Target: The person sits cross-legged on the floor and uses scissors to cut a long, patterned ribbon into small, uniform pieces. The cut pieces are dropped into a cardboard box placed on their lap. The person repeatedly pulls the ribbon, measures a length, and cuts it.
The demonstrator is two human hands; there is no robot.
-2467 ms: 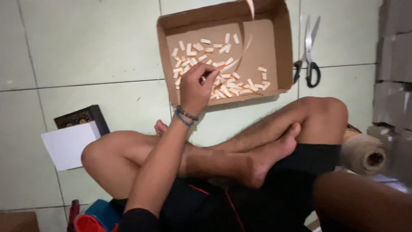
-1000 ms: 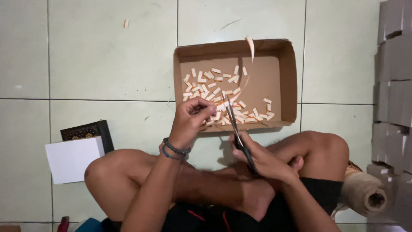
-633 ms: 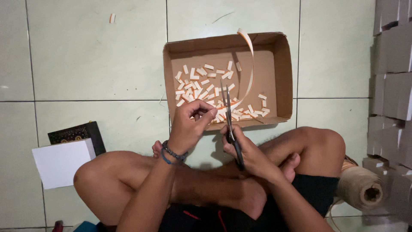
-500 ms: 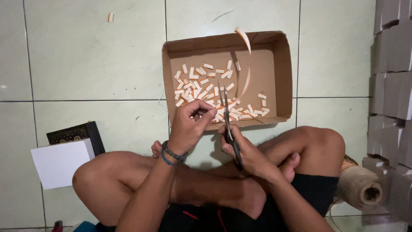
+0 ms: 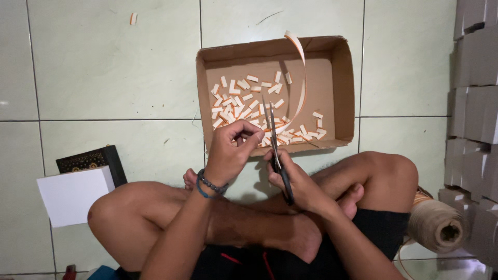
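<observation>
Head view: left hand [image 5: 231, 150] pinches the strip [image 5: 300, 78] end over the box [image 5: 346, 78]; right hand [image 5: 298, 181] grips the scissors [image 5: 274, 142]. Best keep blades square to the strip, fingers behind the cut.

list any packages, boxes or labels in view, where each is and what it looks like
Cardboard tray: on the floor ahead of the hands, brown, open-topped, holding small cut pieces.
Black box: floor at left, rectangular, gold pattern on top.
White sheet: beside the black box, plain, partly overlapping it.
Stacked boxes: right edge, grey, plain.
</observation>
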